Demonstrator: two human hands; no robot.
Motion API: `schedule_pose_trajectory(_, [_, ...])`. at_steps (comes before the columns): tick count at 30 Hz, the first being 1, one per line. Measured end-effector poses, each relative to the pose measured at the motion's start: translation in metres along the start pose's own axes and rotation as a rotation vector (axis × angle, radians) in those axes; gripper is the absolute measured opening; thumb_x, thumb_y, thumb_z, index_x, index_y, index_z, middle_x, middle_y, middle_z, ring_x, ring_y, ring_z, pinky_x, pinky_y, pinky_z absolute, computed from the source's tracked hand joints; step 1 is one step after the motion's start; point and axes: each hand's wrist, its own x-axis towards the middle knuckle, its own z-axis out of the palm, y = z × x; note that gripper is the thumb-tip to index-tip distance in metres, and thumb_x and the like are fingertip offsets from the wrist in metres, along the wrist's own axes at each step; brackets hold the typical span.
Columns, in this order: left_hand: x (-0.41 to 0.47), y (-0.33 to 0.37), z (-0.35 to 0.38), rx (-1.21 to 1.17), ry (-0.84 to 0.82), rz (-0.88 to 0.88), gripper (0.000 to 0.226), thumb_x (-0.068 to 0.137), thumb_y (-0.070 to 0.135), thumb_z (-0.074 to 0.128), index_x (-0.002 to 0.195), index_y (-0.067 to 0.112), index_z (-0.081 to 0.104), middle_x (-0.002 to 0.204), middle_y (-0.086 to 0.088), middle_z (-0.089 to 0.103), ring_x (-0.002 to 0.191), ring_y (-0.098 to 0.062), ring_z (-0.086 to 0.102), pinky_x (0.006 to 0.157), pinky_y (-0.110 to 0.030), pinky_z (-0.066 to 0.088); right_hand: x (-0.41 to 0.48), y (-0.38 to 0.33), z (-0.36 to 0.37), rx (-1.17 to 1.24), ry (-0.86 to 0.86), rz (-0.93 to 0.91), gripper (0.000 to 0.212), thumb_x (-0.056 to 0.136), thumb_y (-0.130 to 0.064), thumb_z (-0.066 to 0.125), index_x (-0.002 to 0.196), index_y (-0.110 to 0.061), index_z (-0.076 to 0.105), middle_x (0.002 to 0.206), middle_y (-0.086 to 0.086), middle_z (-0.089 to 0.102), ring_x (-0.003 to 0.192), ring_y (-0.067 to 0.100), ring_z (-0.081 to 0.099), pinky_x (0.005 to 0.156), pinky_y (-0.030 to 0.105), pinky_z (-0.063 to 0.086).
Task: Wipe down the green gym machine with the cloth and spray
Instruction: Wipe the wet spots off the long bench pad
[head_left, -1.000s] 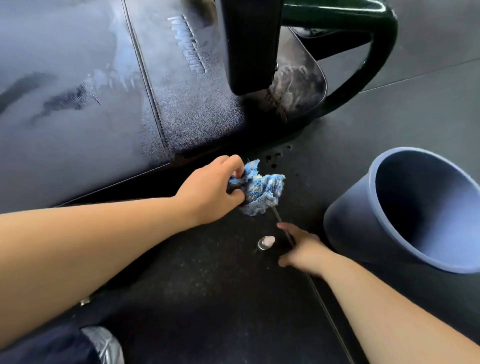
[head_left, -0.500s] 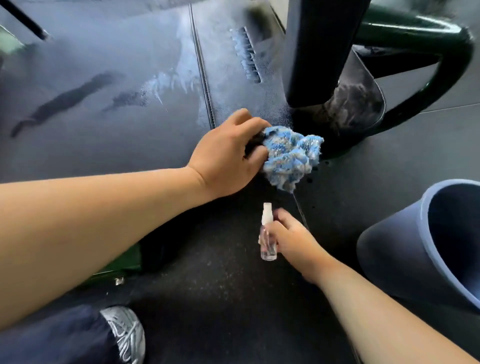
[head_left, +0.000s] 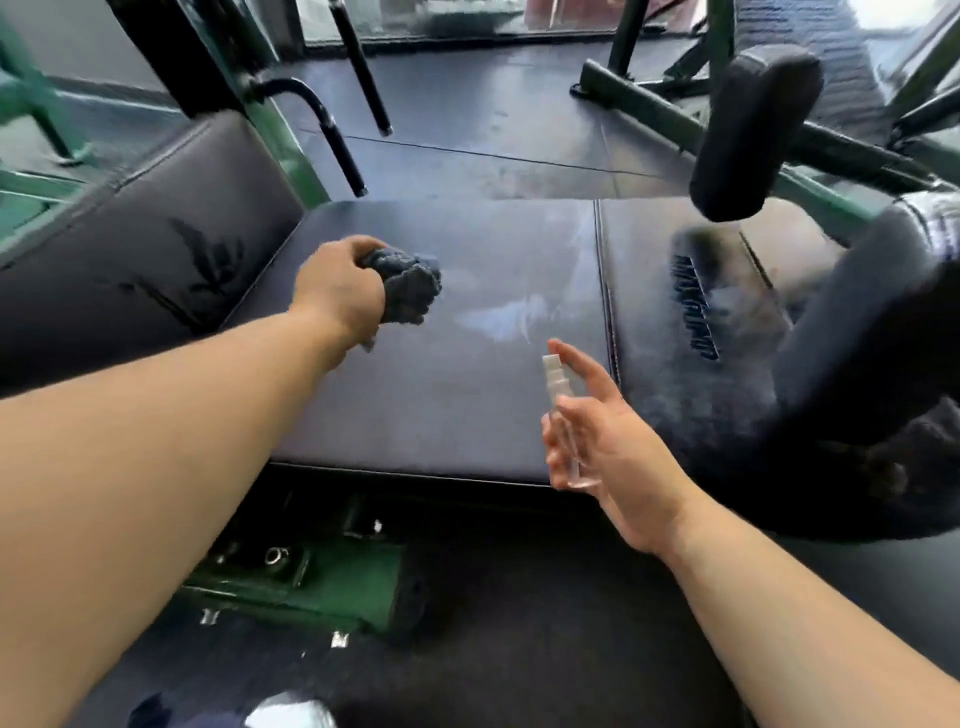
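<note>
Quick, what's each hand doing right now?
Left hand: closed around the bunched cloth, over the seat pad.
Right hand: holding the spray bottle, fingers loosely round it.

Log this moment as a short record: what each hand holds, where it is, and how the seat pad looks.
left hand: grips a balled cloth at the pad's left part; contact with the pad unclear
right hand: holds a clear bottle, nozzle up, near the pad's front edge
pad: dark, with pale streaks near its middle
roller: black, above the pad's right end
frame: green, below the pad's front edge
</note>
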Motion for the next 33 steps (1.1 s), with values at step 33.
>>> schedule_pose_trajectory(33, [0.019, -0.112, -0.096, -0.127, 0.399, -0.378, 0.030, 0.073, 0.038, 0.073, 0.079, 0.014, 0.057, 0.107, -0.012, 0.061, 0.080, -0.029, 0.061, 0.051, -0.024, 0.040, 0.169, -0.059, 0.153, -0.848, 0.067, 0.303, 0.037, 0.086, -0.048, 0.044, 0.068, -0.016, 0.041, 0.049, 0.000, 0.040, 0.041, 0.018, 0.030, 0.043, 0.022, 0.024])
